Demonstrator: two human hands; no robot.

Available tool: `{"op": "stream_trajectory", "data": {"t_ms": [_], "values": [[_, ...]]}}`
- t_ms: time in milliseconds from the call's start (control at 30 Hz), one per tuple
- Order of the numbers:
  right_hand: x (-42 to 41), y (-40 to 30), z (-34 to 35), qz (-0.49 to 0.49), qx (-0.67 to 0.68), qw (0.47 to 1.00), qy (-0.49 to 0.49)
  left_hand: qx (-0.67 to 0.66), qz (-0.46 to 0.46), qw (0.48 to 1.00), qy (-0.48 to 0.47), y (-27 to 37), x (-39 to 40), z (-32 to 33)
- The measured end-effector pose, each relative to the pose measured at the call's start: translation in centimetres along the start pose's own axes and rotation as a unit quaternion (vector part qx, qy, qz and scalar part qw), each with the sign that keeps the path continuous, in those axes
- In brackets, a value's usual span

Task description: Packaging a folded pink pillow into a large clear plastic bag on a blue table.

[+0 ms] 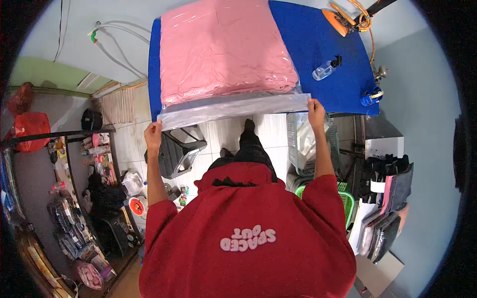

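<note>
A large folded pink cloth (223,52) lies inside a clear plastic bag on a blue-covered table (316,33). The bag's near end forms a flat, whitish plastic flap (234,108) stretched across the table's front edge. My left hand (153,135) pinches the flap's left corner between thumb and fingers. At the opposite corner, my right hand (316,111) grips the plastic in the same way. Both arms reach forward, and the flap is taut between the hands.
Right of the cloth are a spray bottle (324,70), a tape dispenser (372,97) and an orange-handled iron (337,20). Below the table stand a black plastic stool (173,152) and a grey-green crate (294,145). A green basket (349,208) is at my right, cluttered shelves (70,164) at left.
</note>
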State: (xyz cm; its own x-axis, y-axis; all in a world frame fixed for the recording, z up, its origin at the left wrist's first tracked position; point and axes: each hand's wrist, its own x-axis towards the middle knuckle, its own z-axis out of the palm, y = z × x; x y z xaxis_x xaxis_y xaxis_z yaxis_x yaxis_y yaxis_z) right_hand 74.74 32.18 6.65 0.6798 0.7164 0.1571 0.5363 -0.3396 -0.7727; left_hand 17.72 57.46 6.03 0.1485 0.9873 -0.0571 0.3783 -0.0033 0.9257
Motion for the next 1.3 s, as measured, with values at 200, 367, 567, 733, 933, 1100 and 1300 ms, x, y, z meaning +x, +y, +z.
{"op": "stream_trajectory", "data": {"t_ms": [200, 367, 567, 733, 933, 1100, 1300], "values": [[0.3, 0.3, 0.2, 0.028, 0.097, 0.995, -0.026, -0.026, -0.016, 1.000, -0.005, -0.3, -0.4, 0.1], [1.1, 3.9, -0.4, -0.005, 0.163, 0.979, -0.121, -0.204, -0.159, 0.960, -0.105, 1.1, 0.2, -0.5], [1.5, 1.9, -1.2, 0.189, 0.243, 0.934, -0.182, -0.384, -0.211, 0.884, -0.162, 0.6, -0.1, -2.2], [1.6, 2.9, -2.2, 0.231, 0.344, 0.882, -0.223, -0.275, -0.168, 0.929, -0.181, 1.3, -0.5, -2.0], [1.2, 1.2, -2.5, 0.143, 0.282, 0.904, -0.288, -0.200, -0.146, 0.955, -0.164, -0.4, 0.3, -2.0], [1.1, 2.7, -2.6, 0.143, 0.259, 0.921, -0.252, -0.187, -0.144, 0.960, -0.149, -0.7, 0.9, -1.8], [1.0, 3.2, -2.4, 0.239, 0.273, 0.902, -0.232, -0.261, -0.194, 0.937, -0.129, 1.0, 0.4, -0.6]]}}
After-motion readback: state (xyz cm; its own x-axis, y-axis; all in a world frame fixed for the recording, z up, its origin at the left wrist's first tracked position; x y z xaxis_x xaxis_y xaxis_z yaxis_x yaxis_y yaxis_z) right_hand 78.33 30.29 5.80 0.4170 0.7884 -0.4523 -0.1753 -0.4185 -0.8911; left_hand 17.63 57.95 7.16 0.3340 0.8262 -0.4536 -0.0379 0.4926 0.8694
